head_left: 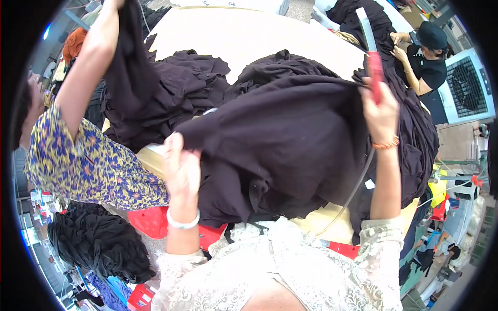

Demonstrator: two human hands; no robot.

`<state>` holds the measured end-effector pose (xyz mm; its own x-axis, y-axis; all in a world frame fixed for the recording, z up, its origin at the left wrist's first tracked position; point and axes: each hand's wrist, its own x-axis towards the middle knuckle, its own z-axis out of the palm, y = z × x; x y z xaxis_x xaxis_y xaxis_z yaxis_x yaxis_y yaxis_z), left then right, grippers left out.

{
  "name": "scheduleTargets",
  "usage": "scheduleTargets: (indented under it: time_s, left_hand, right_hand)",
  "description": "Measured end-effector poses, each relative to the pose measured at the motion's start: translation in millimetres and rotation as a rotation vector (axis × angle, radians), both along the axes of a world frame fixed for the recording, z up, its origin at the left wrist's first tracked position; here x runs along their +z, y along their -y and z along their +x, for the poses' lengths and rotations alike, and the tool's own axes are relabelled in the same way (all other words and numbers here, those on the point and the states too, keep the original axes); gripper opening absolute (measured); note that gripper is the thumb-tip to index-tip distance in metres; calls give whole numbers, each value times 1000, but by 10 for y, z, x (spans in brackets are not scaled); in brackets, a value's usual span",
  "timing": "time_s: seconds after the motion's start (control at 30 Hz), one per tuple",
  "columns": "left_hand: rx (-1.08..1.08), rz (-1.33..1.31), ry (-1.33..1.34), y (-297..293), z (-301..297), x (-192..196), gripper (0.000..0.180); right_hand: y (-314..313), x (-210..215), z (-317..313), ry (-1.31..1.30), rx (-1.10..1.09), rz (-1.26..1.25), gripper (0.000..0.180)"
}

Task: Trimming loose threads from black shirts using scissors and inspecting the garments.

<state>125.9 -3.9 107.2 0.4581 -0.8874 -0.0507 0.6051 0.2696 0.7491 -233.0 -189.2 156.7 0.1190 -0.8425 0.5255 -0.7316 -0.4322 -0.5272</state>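
Observation:
A dark brown-black garment (290, 135) is spread in the air between my two hands, with small buttons near its lower part. My left hand (181, 166) pinches its left edge between thumb and fingers. Up at the right, my right hand (381, 111) is closed round a red-handled tool (374, 72) whose flat silvery metal end points up and away. The garment's right edge meets the fingers of this same hand. A thin grey cord (358, 186) hangs below my right wrist; whether it joins the tool is hidden.
Heaps of dark garments lie on the pale table (207, 26), one heap (410, 171) close by my right arm. A co-worker in a flowered top (98, 160) lifts dark cloth on the left. Another person in a black cap (432, 36) works at far right. A black cloth pile (98, 241) stands lower left.

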Motion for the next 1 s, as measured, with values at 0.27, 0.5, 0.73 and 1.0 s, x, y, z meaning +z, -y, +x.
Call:
scheduleTargets:
  time_s: [0.27,0.5,0.73,1.0]
  left_hand:
    - [-333,444,329,-588,-620,-851,37]
    - [-400,235,1448,-618,-618,-745,28]
    - [-738,435,1662,-962,-37,-518,15]
    - [-589,636,580,-562,-565,-276,30]
  right_hand:
    - [-1018,-798,256,-34,219,559,48]
    - [-1707,-1470,-18,-217,182,704,45]
    - [-1719,-1211,-664,-262,-11,720,36]
    - [-1779,-1014,-518,-531,-147,702,28]
